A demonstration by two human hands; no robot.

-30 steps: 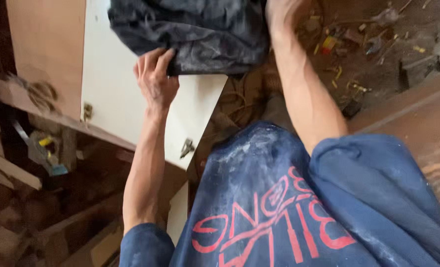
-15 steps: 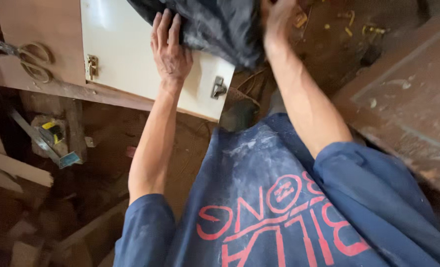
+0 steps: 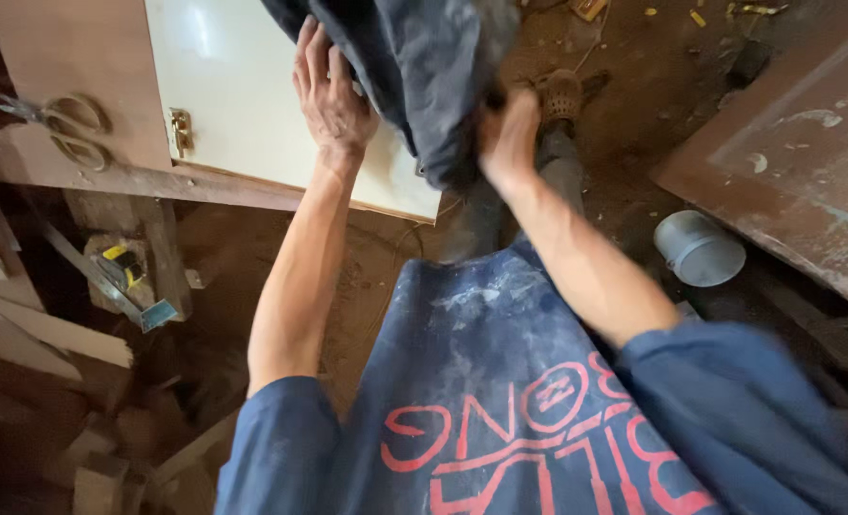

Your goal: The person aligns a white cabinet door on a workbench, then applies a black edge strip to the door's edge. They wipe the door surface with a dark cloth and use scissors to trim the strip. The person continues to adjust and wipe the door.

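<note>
Dark cloth (image 3: pixel 414 67), a crumpled blue-black bundle, hangs at 12 o'clock in the view, draped over the lower right part of a white cabinet door (image 3: pixel 228 86) and spilling down past its edge.

Left hand (image 3: pixel 329 95) lies at about 11 o'clock, palm down on the white door, its fingers (image 3: pixel 307 52) stretched out long and close together, only slightly spread. Their right side presses against the edge of the cloth, and the tips run under its fold, so whether they grip it cannot be told.

Right hand (image 3: pixel 508 138) sits just right of centre, toward 1 o'clock, below the bundle. It is blurred, but it appears closed into a fist on the lower tail of the cloth, the fabric gathered inside it; the separate fingers cannot be made out.

The door carries a brass hinge (image 3: pixel 180 131) on its left edge at 10 o'clock and rests on a brown wooden tabletop (image 3: pixel 71 57), where a pair of scissors (image 3: pixel 62 124) lies at 9 to 10 o'clock. Below that, near 8 o'clock, a yellow and black tape measure (image 3: pixel 124 265) sits among wood offcuts. At 3 o'clock a grey round tub (image 3: pixel 699 250) stands on the dirt floor (image 3: pixel 634 57), beside a rusty brown board (image 3: pixel 806 143). The person's sandalled foot (image 3: pixel 562 93) shows just right of the cloth.
</note>
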